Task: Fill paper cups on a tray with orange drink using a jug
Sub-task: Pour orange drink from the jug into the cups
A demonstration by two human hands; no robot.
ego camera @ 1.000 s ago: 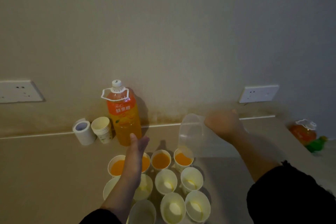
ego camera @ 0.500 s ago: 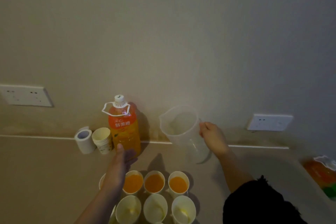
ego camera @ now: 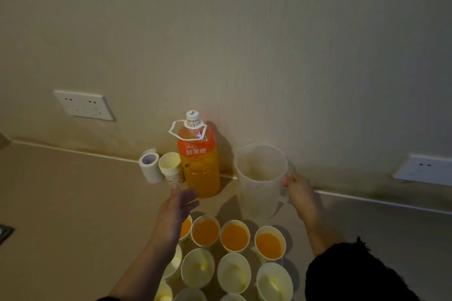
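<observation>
A clear plastic jug (ego camera: 259, 178) stands upright and empty on the counter near the wall. My right hand (ego camera: 299, 193) grips its handle. A tall bottle of orange drink (ego camera: 199, 161) with a white cap stands to the jug's left. My left hand (ego camera: 177, 205) reaches toward the bottle's base with fingers relaxed, holding nothing. Below, several paper cups are grouped together: the back row (ego camera: 234, 234) holds orange drink, the rows nearer me (ego camera: 233, 272) look empty. The tray under them is not visible.
A stack of spare paper cups (ego camera: 171, 168) and a white roll (ego camera: 150, 166) stand left of the bottle. Wall sockets sit at the left (ego camera: 84, 105) and right (ego camera: 424, 170). The beige counter (ego camera: 73, 203) spreads to the left.
The jug went from tipped over the cups to upright, and now stands on the counter beside the bottle. My left hand moved forward toward the bottle. The view shifted right and down.
</observation>
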